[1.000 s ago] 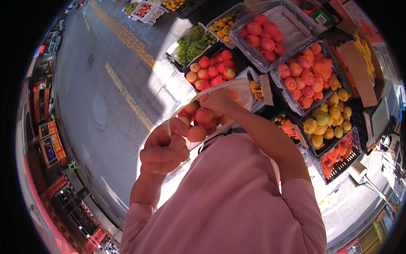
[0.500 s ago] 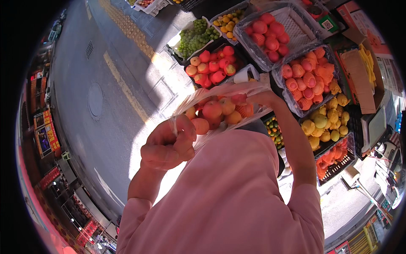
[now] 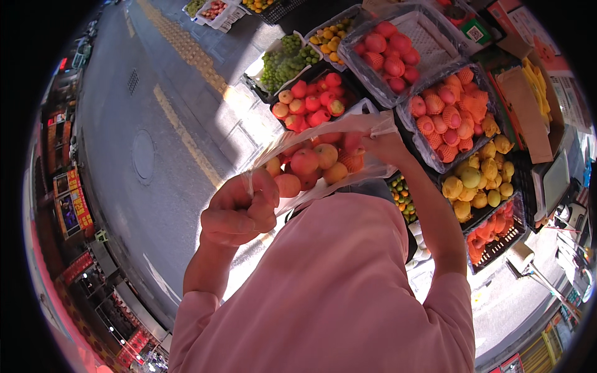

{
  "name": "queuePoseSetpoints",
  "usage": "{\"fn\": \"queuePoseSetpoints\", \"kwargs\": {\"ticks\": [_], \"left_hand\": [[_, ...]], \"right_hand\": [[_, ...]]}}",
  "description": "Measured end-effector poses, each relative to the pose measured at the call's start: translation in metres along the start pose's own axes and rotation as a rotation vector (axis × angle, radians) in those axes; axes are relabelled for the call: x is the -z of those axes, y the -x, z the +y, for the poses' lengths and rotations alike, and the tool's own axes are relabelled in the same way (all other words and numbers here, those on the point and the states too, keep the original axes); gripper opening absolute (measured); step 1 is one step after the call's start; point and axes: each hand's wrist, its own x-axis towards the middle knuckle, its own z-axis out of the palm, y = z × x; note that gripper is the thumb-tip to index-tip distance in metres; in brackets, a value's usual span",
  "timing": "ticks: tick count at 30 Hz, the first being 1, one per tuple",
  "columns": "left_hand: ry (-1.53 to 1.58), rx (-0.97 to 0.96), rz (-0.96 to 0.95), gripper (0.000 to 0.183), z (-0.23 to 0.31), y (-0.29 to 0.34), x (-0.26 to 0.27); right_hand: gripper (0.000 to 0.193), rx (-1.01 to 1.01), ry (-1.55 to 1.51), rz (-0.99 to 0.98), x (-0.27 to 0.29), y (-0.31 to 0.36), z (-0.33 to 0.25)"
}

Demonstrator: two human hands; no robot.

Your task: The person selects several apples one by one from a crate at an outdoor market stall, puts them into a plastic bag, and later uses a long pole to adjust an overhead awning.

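My left hand (image 3: 239,211) is closed in a pinch on the near-left edge of a clear plastic bag (image 3: 264,155). At the bag's right end, my right hand (image 3: 387,148) grips the rim, and the film is stretched between both hands. Several round orange-red fruits (image 3: 305,161) show within the bag's outline; one at the right has an orange foam net (image 3: 352,161). Whether every one of them lies inside the bag, I cannot tell. Just beyond the bag stands a black crate of red pomegranates (image 3: 311,99).
Beyond are green grapes (image 3: 286,62) and a lined crate of red fruit (image 3: 392,56). To the right lie foam-netted fruit (image 3: 451,115), wrapped yellow fruit (image 3: 479,177), small green-orange fruit (image 3: 401,196) and a cardboard box (image 3: 525,115). The grey road (image 3: 168,155) runs along the left.
Both hands and the bag have shifted slightly left, and the left hand sits a little lower. The view has shifted slightly too. Both grips stay on the bag.
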Motion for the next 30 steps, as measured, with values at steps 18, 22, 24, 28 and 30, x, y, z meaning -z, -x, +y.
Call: {"fn": "queuePoseSetpoints", "kwargs": {"ticks": [18,22,24,28,30], "left_hand": [[0.259,-0.152,-0.167,0.047,-0.029,0.006,0.094],[0.437,0.015,-0.277,0.061,-0.046,-0.036,0.089],[0.441,0.051,-0.306,0.055,-0.052,-0.054,0.093],[0.427,0.061,-0.308,0.063,-0.057,-0.079,0.060],[0.367,0.072,-0.214,0.067,-0.062,-0.091,0.045]], "right_hand": [[0.033,0.132,-0.132,0.196,0.030,0.046,-0.188],[0.028,0.268,0.046,0.129,0.007,0.058,-0.222],[0.026,0.287,0.193,0.097,-0.001,0.058,-0.225],[0.019,0.255,0.256,0.109,0.007,0.077,-0.214],[0.014,0.323,0.173,0.196,0.021,0.082,-0.194]]}}
